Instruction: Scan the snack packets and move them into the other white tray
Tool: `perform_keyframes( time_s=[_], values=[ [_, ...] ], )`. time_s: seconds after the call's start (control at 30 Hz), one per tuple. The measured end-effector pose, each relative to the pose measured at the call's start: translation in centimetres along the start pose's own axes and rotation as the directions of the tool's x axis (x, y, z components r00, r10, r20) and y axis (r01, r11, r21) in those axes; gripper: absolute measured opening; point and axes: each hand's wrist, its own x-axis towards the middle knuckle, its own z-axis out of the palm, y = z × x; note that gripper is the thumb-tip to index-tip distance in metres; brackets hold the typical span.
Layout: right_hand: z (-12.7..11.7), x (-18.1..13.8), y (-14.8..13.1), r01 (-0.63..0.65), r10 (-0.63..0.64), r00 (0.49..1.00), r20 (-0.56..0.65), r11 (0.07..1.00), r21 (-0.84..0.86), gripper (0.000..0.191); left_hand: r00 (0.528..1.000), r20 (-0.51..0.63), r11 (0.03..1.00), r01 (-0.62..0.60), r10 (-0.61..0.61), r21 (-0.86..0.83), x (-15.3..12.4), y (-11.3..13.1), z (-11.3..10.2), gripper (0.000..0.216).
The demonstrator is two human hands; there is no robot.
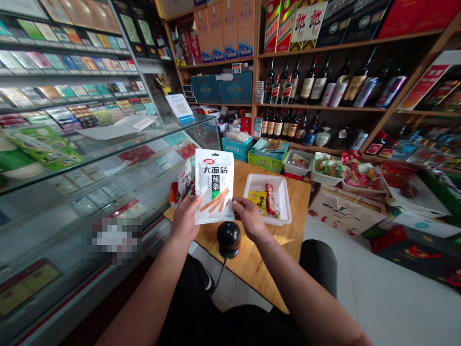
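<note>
I hold a white snack bag (213, 185) with green and red print upright over a small wooden table (284, 245). My left hand (186, 217) grips its lower left corner and my right hand (248, 214) pinches its lower right corner. Just below the bag stands a black round device (228, 239) with a cable hanging off the table's near edge. A second similar bag (185, 179) lies behind my left hand. To the right sits a white tray (281, 185) holding a yellow packet (258, 201) and a red stick packet (270, 198).
A glass display counter (108, 158) with shelves of packs runs along the left. Behind the table are bins of snacks (326, 166), boxes and wooden shelves of bottles (317, 86). Red bags and boxes lie on the floor at right. My knee (319, 259) is beside the table.
</note>
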Motion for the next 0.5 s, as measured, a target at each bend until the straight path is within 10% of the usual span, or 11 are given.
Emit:
perform_keyframes(
  time_s=[0.5],
  values=[
    [-1.1,-7.3,3.4,0.028,-0.015,0.966,-0.257,0.998,0.047,0.033,0.998,0.006,0.995,0.054,-0.055,0.087,-7.6,-2.8,-0.3,0.039]
  ],
)
